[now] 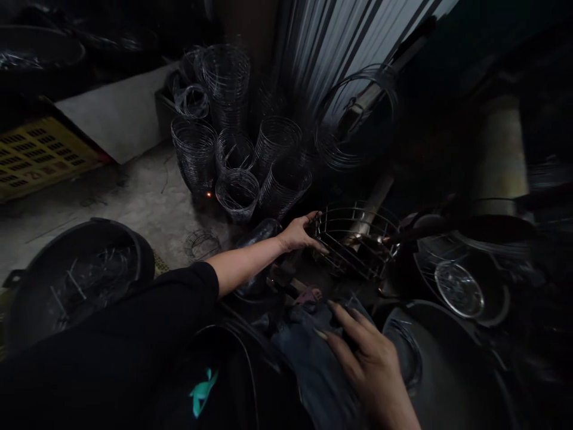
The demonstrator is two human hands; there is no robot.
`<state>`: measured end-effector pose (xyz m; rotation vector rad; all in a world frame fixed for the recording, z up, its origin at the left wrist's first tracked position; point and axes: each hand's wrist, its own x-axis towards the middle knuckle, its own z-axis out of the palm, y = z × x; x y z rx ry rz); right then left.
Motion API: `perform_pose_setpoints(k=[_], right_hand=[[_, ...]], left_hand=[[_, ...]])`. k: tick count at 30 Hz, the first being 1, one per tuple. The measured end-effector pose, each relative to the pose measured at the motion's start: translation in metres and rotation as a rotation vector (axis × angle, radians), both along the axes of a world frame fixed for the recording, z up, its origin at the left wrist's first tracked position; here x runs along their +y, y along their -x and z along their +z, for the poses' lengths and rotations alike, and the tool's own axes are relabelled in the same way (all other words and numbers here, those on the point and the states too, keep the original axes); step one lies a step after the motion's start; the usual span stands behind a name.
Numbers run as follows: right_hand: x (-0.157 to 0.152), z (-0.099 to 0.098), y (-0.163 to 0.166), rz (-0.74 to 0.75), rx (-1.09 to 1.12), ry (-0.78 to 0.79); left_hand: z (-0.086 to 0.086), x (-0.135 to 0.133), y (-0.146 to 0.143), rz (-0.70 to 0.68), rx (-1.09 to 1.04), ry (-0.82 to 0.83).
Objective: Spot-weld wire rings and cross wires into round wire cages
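My left hand reaches forward and grips the rim of a round wire basket frame lying on its side at the workstation. The fingers curl round the wires. My right hand rests lower down on my jeans-covered knee, fingers stretched out and apart, holding nothing. A dark metal arm or electrode points into the basket from the right.
Several stacks of finished wire rings and baskets stand on the concrete floor behind. A black tub with loose wire pieces sits at left. Another black basin lies at lower right. A yellow crate is at far left.
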<state>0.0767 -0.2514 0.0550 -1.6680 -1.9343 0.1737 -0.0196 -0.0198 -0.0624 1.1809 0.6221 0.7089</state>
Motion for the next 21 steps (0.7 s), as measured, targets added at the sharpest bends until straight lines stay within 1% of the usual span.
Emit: perform_pose_setpoints(k=[2,4,7,9,11,12,14,16,17,19,21], right_hand=[[0.001,0.016,0.01,0.054,-0.022,-0.061],[0.006,0.028,0.016,0.102,0.043,-0.062],[0.018,0.036,0.017,0.085,0.197,0.065],[0.028,0.032,0.012,0.029,0.258,0.163],[0.035,0.024,0.007,-0.031,0.233,0.201],[0.037,0.02,0.004,-0.053,0.173,0.194],[0.035,0.013,0.001,-0.095,-0.043,0.157],[0.03,0.008,0.0,-0.119,-0.293,0.121],[0.027,0.006,0.001,-0.125,-0.382,0.101],[0.024,0.003,0.001,-0.126,-0.455,0.057],[0.023,0.0,-0.001,-0.118,-0.427,-0.003]], left_hand=[[0.011,-0.003,0.018,-0.046,0.012,-0.101],[0.025,-0.01,0.039,-0.091,0.076,-0.3],[0.046,-0.028,0.064,-0.112,0.209,-0.611],[0.059,-0.04,0.071,-0.123,0.291,-0.718],[0.068,-0.049,0.071,-0.134,0.346,-0.756],[0.071,-0.052,0.069,-0.139,0.367,-0.769],[0.074,-0.054,0.066,-0.121,0.394,-0.793],[0.074,-0.052,0.062,-0.096,0.4,-0.809],[0.074,-0.051,0.06,-0.088,0.396,-0.807],[0.073,-0.049,0.056,-0.089,0.379,-0.793],[0.073,-0.047,0.052,-0.092,0.363,-0.777]])
